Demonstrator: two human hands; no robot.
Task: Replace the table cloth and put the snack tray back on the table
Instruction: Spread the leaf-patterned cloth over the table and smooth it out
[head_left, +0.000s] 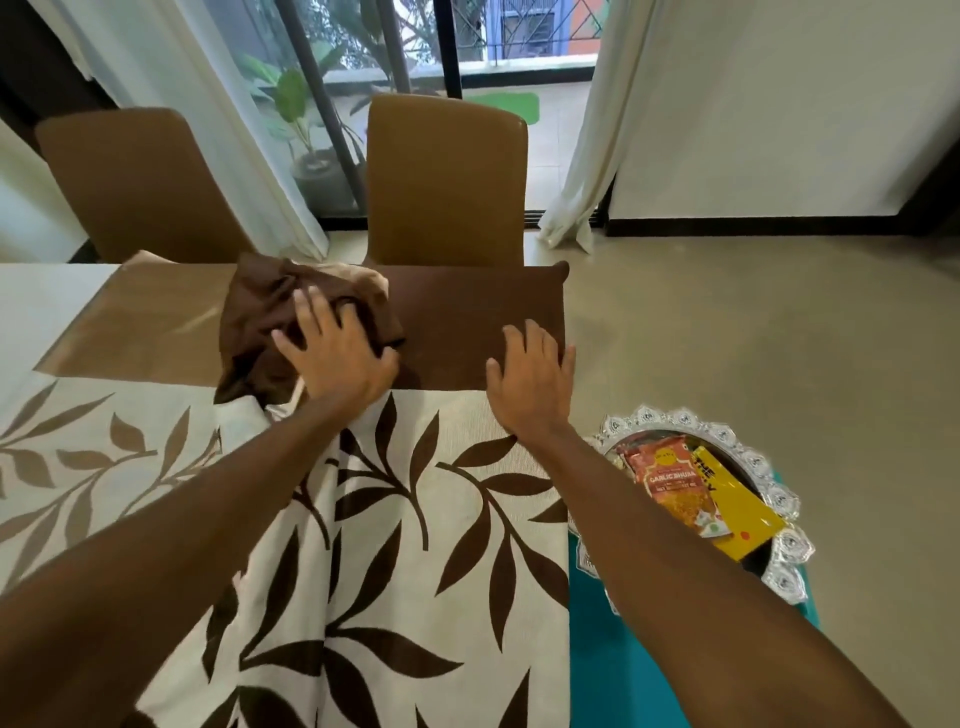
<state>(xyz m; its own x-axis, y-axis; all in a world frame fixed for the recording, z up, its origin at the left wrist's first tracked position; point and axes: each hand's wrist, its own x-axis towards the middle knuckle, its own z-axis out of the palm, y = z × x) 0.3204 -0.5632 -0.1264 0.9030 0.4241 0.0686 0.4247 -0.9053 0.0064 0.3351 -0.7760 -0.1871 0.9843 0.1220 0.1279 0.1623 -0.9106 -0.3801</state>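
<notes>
Pressing down on the bunched brown fabric (260, 312) with the left hand (337, 358), fingers (306, 312) spread wide over the heap. Flattening the brown border (457, 312) with the right hand (530, 379), fingers straight and close together, right at the far corner of the table (47, 301). A smoothing step, by the look of it, with the leaf-print table cloth (415, 519) only partly spread and a lump in the far middle. Waiting off to the right, lower than the table top, on a teal seat (597, 649): the snack tray (782, 501), silver-rimmed, holding an orange packet (662, 473) and a yellow packet (737, 509).

Likely to drag the whole cloth sideways if tugged at the lump without the right palm anchoring the corner. Likely to leave a ridge under the tray if left bunched, and so a tilted, unsteady landing. Hard to judge the overhang past the right edge; could slide off toward the seat after an uneven pull. Worth minding too: sitting just beside the right arm (675, 545), that tray, and easily knocked off the seat by a careless sweep, with packets spilled onto the floor (727, 338)
</notes>
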